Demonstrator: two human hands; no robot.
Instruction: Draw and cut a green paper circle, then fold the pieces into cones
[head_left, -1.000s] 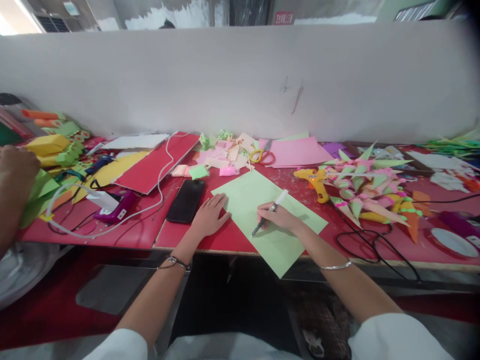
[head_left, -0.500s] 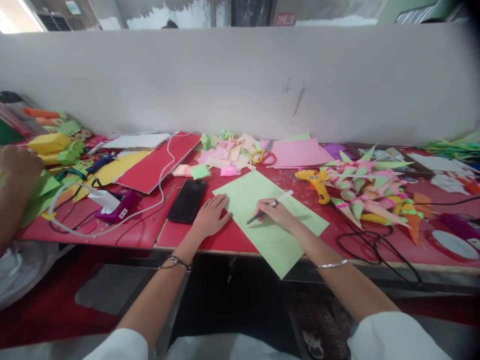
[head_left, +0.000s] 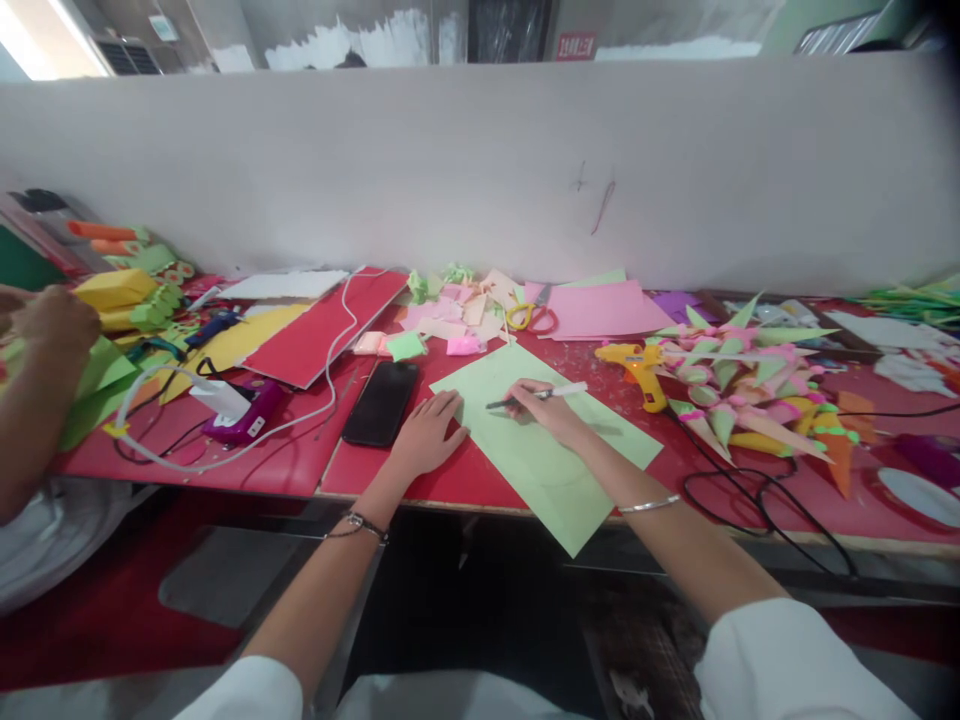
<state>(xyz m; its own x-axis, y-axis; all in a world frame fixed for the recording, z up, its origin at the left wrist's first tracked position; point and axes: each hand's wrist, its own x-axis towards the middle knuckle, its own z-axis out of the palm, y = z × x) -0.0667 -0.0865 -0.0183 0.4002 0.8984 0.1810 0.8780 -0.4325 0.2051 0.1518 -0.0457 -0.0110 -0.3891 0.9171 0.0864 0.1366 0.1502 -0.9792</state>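
Note:
A pale green sheet of paper [head_left: 555, 490] lies turned cornerwise on the red table, its near corner hanging past the front edge. My right hand [head_left: 546, 408] is closed around a pen [head_left: 568, 389], whose dark tip points left over the sheet's upper left part. Whether the tip touches the paper I cannot tell. My left hand [head_left: 429, 435] lies flat, fingers spread, at the sheet's left edge. Just left of it rests a black phone [head_left: 381, 403].
A yellow glue gun [head_left: 636, 372] and paper cones [head_left: 739, 375] lie to the right, with black cable below. Behind the sheet are scissors [head_left: 534, 312], pink paper [head_left: 600, 310] and scraps. At left are a purple power strip [head_left: 251, 415], a red board [head_left: 326, 330] and another person's hand [head_left: 58, 325].
My right hand has moved the pen up and slightly left across the green sheet. My left hand stays in place on the table. The camera view has shifted a little.

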